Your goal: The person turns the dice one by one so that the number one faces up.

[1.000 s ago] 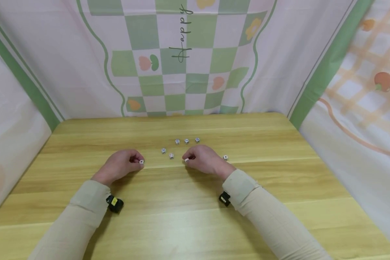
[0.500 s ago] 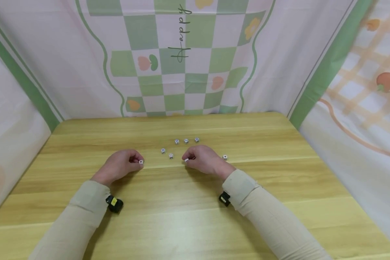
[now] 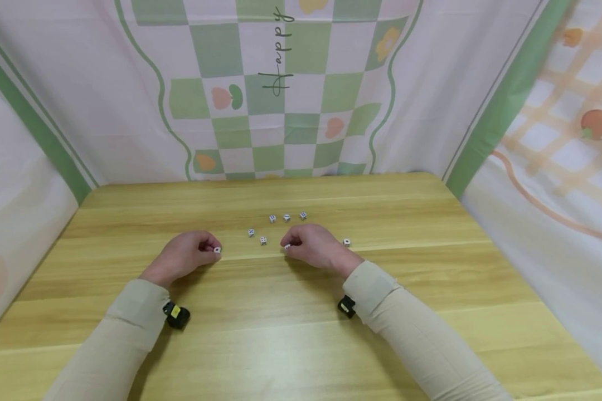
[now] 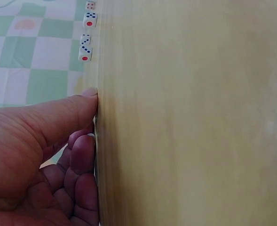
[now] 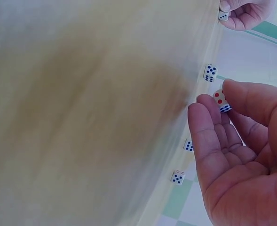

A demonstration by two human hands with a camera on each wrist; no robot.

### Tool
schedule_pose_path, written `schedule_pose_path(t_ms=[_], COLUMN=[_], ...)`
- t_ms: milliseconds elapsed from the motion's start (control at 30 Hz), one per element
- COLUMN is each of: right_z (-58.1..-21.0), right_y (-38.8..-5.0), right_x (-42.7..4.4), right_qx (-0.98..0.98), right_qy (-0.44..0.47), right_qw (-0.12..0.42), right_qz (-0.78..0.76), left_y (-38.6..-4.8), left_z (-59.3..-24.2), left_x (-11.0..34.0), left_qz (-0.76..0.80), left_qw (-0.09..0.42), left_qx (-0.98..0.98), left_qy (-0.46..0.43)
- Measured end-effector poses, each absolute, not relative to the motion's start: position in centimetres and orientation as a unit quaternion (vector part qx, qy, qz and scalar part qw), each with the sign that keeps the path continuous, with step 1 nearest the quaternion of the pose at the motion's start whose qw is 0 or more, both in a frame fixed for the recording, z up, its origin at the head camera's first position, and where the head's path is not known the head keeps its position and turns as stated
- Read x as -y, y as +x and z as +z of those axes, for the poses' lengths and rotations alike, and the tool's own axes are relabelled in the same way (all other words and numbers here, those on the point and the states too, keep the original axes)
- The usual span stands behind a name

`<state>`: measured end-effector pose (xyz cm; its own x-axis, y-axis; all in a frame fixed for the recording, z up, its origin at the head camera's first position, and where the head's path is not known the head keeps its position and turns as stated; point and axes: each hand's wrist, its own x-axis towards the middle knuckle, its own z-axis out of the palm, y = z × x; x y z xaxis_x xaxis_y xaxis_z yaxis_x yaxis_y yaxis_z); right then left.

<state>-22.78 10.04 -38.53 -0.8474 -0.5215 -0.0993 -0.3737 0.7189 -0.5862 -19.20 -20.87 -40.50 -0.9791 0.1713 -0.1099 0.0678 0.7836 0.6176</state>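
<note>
My left hand [image 3: 187, 255] pinches a small white die [image 3: 218, 250] by its fingertips, low at the table surface. In the left wrist view the thumb and curled fingers hide that die. To the right, my right hand [image 3: 315, 245] holds another white die [image 5: 220, 100] between thumb and fingers, with red pips on one face and blue on another. Between the two hands lie two loose dice, one nearer me [image 3: 263, 240] and one farther left [image 3: 251, 232]. A single die [image 3: 346, 242] sits right of the right hand, beside its wrist.
Behind the hands, a loose row holds a left die [image 3: 273, 218], a middle die [image 3: 287, 218] and a right die [image 3: 303, 215]. The wooden table [image 3: 261, 334] ends at a checked cloth [image 3: 268, 128] hanging at the back. Cloth also hangs along both sides.
</note>
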Motion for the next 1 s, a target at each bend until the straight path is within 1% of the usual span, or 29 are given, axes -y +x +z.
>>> schedule_pose_path(t_ms=[500, 1000], right_z=[-38.41, -38.55], right_y=[-22.73, -22.64], right_x=[-9.91, -10.39], right_qx=[-0.913, -0.91], right_qy=[-0.248, -0.254], right_qw=[0.132, 0.122], right_qz=[-0.296, -0.306], left_y=[-19.2, -19.01], left_z=[-40.36, -40.43], left_x=[21.01, 20.76], left_qz=[0.33, 0.333], left_qw=[0.085, 0.09], left_qx=[-0.938, -0.937], left_qy=[0.062, 0.054])
